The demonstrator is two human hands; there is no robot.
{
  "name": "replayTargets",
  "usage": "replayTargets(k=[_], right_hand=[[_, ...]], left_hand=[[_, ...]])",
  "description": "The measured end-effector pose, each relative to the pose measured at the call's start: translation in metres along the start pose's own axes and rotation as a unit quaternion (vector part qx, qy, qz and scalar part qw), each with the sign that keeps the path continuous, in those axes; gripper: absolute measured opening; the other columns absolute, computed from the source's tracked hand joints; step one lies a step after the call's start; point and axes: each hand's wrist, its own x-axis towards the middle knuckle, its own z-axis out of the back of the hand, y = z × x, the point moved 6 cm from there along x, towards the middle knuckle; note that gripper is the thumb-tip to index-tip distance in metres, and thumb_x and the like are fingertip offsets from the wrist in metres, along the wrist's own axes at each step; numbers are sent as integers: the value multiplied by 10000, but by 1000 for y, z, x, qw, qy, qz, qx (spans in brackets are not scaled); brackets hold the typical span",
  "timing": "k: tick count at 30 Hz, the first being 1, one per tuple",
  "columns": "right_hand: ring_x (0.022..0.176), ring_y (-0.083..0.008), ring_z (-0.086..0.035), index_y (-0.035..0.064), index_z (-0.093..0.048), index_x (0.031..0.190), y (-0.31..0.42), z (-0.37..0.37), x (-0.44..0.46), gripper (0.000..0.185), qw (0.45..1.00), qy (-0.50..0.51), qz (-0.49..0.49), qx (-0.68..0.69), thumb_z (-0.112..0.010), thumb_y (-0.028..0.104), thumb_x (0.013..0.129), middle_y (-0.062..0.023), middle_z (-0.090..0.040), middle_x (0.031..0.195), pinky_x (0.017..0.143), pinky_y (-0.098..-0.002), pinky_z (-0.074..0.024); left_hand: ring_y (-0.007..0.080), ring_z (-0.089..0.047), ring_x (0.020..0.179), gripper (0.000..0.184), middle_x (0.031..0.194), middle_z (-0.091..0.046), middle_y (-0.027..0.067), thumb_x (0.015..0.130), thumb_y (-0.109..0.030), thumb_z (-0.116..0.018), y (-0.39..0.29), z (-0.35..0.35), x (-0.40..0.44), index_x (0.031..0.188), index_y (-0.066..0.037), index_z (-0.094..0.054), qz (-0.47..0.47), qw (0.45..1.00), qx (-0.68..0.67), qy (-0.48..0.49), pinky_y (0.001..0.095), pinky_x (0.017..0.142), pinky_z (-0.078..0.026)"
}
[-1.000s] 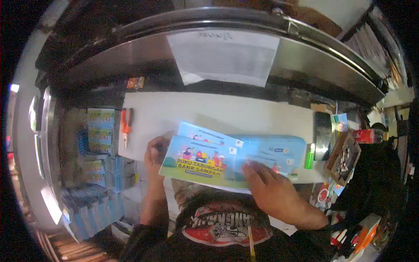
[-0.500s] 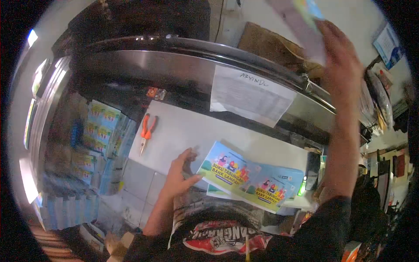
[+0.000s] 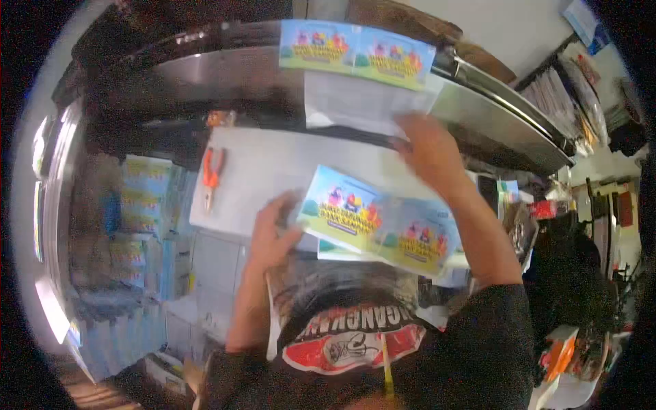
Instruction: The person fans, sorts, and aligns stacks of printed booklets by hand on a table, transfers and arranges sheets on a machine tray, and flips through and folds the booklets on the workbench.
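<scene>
Two printed booklet covers side by side (image 3: 345, 212), blue and green with cartoon figures and yellow lettering, lie near the front edge of the white board (image 3: 260, 164), close to my body. At their left edge is my left hand (image 3: 273, 232), thumb and fingers apart, holding nothing; whether it touches the paper I cannot tell. Over the right part of the board, my right hand (image 3: 434, 154) is somewhat blurred, its fingers stretched out and nothing in them. A matching printed sheet (image 3: 355, 53) rests at the metal ledge beyond, partly covering a white paper (image 3: 348, 102).
Orange-handled pliers (image 3: 212, 174) lie on the board's left side. Stacks of similar printed sheets (image 3: 147, 205) and bundled booklets (image 3: 123, 335) stand at the left. A long metal bar (image 3: 239, 75) runs across behind the board. Papers in plastic (image 3: 553, 96) are at the upper right.
My right hand has come down toward me from the upper right, letting go of the printed sheet, which now rests at the ledge. My left hand stays beside the covers. The whole view has shifted.
</scene>
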Motion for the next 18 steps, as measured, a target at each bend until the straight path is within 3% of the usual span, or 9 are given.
replayTargets(k=[1,2,4,7,9,13,15,18], right_hand=[[1153,-321,-505,86,-517,1298,46,-4,-63,601,990,137,-2,-25,-612,452,831,-122,-503,1316,912,-481,-445],[1262,-320,-416,79,-494,1320,63,-8,-97,681,989,148,16,-27,-607,521,815,-126,-419,1403,1014,-500,-365],[1309,-316,-371,80,-508,1301,76,-19,-138,663,995,81,57,11,-602,524,818,-129,-398,1428,1068,-508,-302],[1333,-315,-340,84,-515,1289,78,-25,-173,669,992,120,28,-18,-599,539,806,-128,-387,1441,1078,-518,-283],[1324,-307,-350,83,-519,1283,75,-28,-190,648,993,114,13,12,-633,492,793,-126,-398,1428,1086,-516,-278],[1295,-313,-377,41,-525,1252,78,-27,-193,609,996,83,11,13,-689,349,753,-136,-440,1367,1056,-501,-338],[1278,-315,-392,25,-527,1240,79,-25,-189,599,997,80,9,8,-700,302,738,-141,-459,1337,1040,-495,-362],[1251,-317,-409,3,-526,1221,81,-24,-183,566,996,80,21,14,-679,268,745,-147,-478,1292,996,-489,-413]], left_hand=[[259,-539,1146,596,1257,-564,161,869,-307,-636,13,-2,-3,1327,20,-440,-9,989,-138,-42,377,978,-422],[252,-540,1122,595,1216,-568,158,907,-365,-574,19,-1,-3,1334,25,-435,-28,988,-146,-48,374,984,-410],[245,-541,1098,607,1176,-571,155,945,-423,-512,21,-1,0,1341,29,-430,-48,986,-155,-49,372,990,-398],[233,-556,1049,614,1143,-585,155,963,-463,-471,27,-1,-1,1325,33,-446,-7,985,-158,-70,363,964,-412],[224,-563,1022,602,1113,-598,142,965,-469,-463,29,-2,-2,1313,23,-464,-47,994,-69,-64,357,940,-422],[217,-565,1018,586,1097,-601,133,964,-476,-461,24,-3,1,1297,6,-485,-39,996,-48,-61,352,927,-425],[187,-558,1047,409,1122,-605,114,954,-216,-485,20,-1,-2,1294,11,-478,-8,996,-65,-63,320,913,-429],[189,-570,1031,397,1096,-618,108,939,-193,-500,25,0,-3,1283,3,-492,15,996,-29,-81,324,917,-431]])
